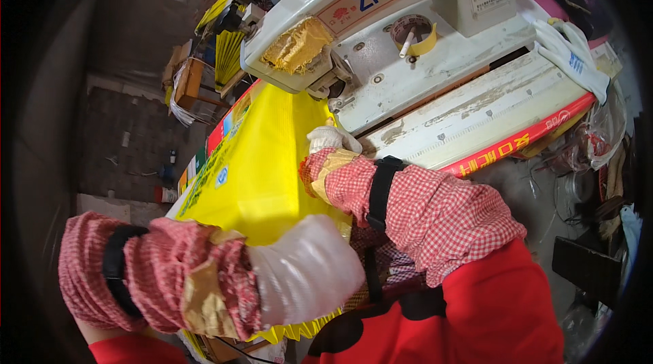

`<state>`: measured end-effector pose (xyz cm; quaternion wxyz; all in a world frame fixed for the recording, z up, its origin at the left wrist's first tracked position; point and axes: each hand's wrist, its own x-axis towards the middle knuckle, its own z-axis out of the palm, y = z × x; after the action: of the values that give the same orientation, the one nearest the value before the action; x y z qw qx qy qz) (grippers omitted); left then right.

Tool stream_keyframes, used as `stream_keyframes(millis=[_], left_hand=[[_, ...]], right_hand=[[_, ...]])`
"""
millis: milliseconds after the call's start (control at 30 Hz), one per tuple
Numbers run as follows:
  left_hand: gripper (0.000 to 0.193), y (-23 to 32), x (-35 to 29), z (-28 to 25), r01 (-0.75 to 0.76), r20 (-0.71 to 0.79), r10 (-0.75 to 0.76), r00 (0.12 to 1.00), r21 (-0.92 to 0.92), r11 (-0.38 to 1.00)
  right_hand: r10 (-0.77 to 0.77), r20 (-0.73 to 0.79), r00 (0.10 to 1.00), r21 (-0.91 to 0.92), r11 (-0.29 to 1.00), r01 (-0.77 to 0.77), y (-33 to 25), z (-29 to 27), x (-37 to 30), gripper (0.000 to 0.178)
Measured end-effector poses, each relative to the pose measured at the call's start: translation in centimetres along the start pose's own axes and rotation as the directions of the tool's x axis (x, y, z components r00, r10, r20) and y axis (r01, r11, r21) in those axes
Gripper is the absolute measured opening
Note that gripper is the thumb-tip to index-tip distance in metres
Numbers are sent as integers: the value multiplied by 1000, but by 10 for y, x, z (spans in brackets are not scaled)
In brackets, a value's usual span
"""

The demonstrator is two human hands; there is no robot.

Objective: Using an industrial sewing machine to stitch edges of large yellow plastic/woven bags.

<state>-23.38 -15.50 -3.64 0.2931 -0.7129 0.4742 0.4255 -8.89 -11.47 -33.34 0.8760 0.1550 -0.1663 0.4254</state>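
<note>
A large yellow plastic sack [255, 160] with printed sides lies under the head of a big white sewing machine [381, 13], spreading left and toward me. My right hand [330, 139], in a white glove, is closed at the sack's right edge, just below the machine head; its fingers are partly hidden. Nearer to me, my left hand [309, 269] is over the sack's near part. It is a white, motion-smeared shape and its fingers cannot be made out. Red checked sleeve covers with black straps wrap both forearms.
A tape roll [416, 36] with yellow tape rests on the machine bed. White gloves [575, 58] lie at the right end of the scuffed white ledge [469, 109]. Wooden furniture [192, 81] and folded yellow sacks [230, 54] stand beyond, on the left. Clear plastic bags [598, 139] hang at right.
</note>
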Motion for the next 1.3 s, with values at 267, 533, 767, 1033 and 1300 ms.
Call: stream_keyframes(millis=[267,533,767,1033,1300], left_hand=[[12,-21,15,15,27,-193,-51,980,-124,992],[16,-42,6,45,-162,-384,87,919,-167,973],[15,-40,15,52,-146,-508,84,857,-84,986],[29,-141,-42,22,83,-431,22,902,224,971],[9,-45,-19,55,-275,-522,231,821,-8,961]], right_hand=[[-228,-62,972,-264,943,204,12,-15,2,28],[-453,-77,888,-560,756,337,22,-39,3,26],[-632,10,775,-777,483,404,21,-59,-32,25],[-127,562,818,-750,-494,439,1,74,-34,30],[-649,-257,716,65,-751,-657,44,132,-7,21]])
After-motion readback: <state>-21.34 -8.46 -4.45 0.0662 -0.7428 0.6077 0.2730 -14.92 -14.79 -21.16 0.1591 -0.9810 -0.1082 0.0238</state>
